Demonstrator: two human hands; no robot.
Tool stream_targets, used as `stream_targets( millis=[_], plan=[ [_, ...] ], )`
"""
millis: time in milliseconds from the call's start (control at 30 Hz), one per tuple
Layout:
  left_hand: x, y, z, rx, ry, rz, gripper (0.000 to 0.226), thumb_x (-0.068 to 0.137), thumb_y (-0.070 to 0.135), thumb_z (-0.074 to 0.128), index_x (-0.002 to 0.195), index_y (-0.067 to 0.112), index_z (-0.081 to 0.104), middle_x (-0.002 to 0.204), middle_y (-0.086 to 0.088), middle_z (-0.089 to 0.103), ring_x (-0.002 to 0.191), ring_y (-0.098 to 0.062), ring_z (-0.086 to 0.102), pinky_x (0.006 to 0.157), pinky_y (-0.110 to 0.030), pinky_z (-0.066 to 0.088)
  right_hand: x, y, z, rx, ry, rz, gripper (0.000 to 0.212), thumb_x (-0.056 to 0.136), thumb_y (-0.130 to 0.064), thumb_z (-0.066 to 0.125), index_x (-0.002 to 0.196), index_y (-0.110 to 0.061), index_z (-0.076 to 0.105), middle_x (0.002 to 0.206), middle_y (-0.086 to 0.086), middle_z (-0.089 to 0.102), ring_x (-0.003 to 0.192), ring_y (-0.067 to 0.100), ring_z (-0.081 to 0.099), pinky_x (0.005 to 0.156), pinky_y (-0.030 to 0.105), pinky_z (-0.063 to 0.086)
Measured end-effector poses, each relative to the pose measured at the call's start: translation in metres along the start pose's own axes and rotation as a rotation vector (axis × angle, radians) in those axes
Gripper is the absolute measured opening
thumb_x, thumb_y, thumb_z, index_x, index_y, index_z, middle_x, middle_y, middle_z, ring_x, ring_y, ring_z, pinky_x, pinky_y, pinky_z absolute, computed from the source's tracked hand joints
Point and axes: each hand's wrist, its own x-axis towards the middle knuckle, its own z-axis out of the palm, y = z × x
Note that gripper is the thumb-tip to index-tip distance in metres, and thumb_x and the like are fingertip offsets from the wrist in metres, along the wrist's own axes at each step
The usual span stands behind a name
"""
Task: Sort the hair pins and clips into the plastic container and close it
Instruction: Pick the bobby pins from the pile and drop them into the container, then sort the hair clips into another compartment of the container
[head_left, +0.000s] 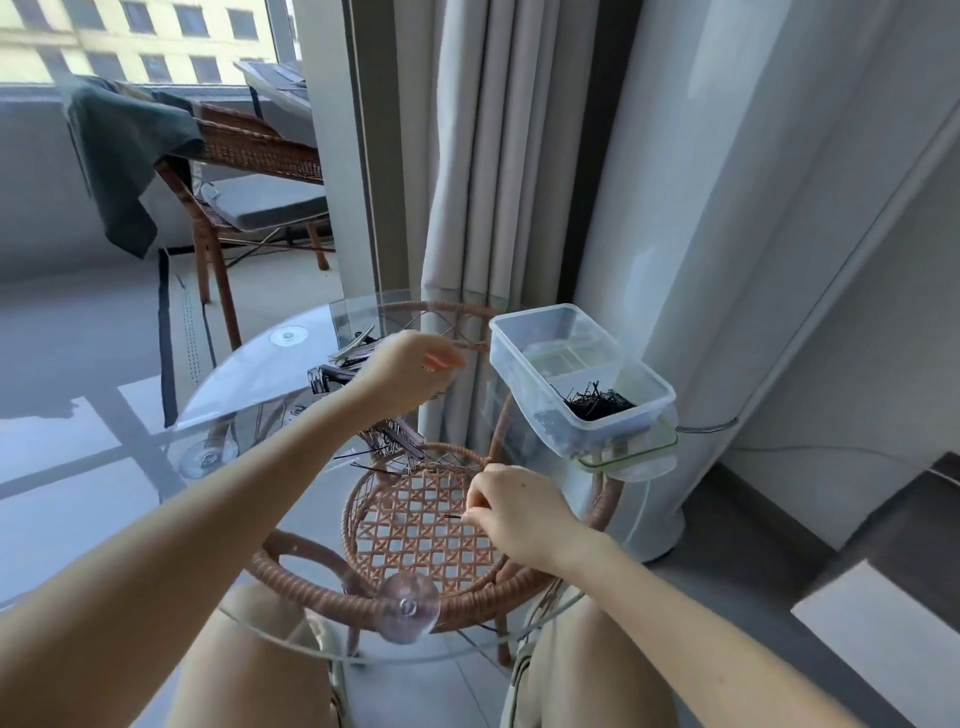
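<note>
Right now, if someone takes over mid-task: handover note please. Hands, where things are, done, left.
Right hand: pinches one black hair pin above the glass table.
Left hand: over the clip pile; unclear whether its grip holds anything.
Container: open, at the table's right edge, black pins heaped in its near compartment, lid underneath.
Done: a heap of pins is in.
Left: clips, loose pins on the glass, then close the lid.

You had open glass (470, 410) btwn clip pile (337, 371) & container (524, 384); curtain (467, 182) blocked far side, container walled the right.
</note>
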Motion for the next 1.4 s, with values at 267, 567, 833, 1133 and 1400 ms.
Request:
stream_targets(
  millis=[267, 567, 833, 1133, 1400],
  plan=[
    [-0.025, -0.052, -0.031, -0.073, 0.163, -0.167, 0.018, 0.081, 0.002, 0.061, 0.095, 0.008, 0.071, 0.098, -0.011, 0.071, 0.085, -0.018, 0.062, 0.086, -0.032, 0.051, 0.011, 0.052, -0.081, -0.163, 0.533, 0.282, 0.018, 0.09, -0.024, 0.055, 0.089, -0.011, 0.066, 0.099, 0.006, 0.066, 0.096, 0.028, 0.056, 0.07, 0.029, 0.034],
    [-0.028, -0.123, -0.047, 0.017, 0.303, -0.282, 0.039, 0.093, 0.035, 0.047, 0.129, 0.02, 0.054, 0.139, -0.006, 0.05, 0.129, -0.024, 0.044, 0.103, -0.039, 0.036, 0.05, 0.02, -0.065, 0.153, 0.708, -0.042, 0.036, 0.093, -0.027, 0.043, 0.086, -0.003, 0.069, 0.085, 0.01, 0.071, 0.078, 0.021, 0.062, 0.068, 0.021, 0.04],
    [0.025, -0.18, -0.025, 0.193, -0.012, -0.355, 0.069, 0.086, 0.066, 0.005, 0.144, 0.031, 0.02, 0.155, -0.004, 0.016, 0.144, -0.028, 0.011, 0.118, -0.047, 0.003, 0.17, 0.012, 0.032, 0.317, 0.299, 0.376, 0.062, 0.097, -0.047, 0.025, 0.145, -0.009, 0.023, 0.155, 0.009, 0.024, 0.144, 0.02, 0.016, 0.12, 0.04, 0.008],
    [0.073, -0.167, -0.011, -0.081, -0.09, -0.352, 0.048, 0.101, 0.034, 0.018, 0.146, 0.019, 0.024, 0.154, -0.002, 0.023, 0.144, -0.025, 0.014, 0.116, -0.038, 0.01, 0.246, -0.011, 0.027, 0.509, 0.044, 0.137, 0.046, 0.099, -0.042, 0.027, 0.138, -0.023, 0.042, 0.148, 0.003, 0.038, 0.142, 0.025, 0.023, 0.116, 0.038, 0.015],
    [0.006, -0.142, -0.005, -0.165, -0.055, -0.272, 0.059, 0.084, 0.056, 0.022, 0.125, 0.025, 0.051, 0.125, -0.002, 0.06, 0.116, -0.022, 0.053, 0.098, -0.037, 0.038, 0.171, -0.018, 0.03, 0.582, 0.053, 0.027, 0.038, 0.099, -0.032, 0.035, 0.128, -0.018, 0.055, 0.133, 0.0, 0.057, 0.128, 0.013, 0.046, 0.111, 0.029, 0.03]
  ],
)
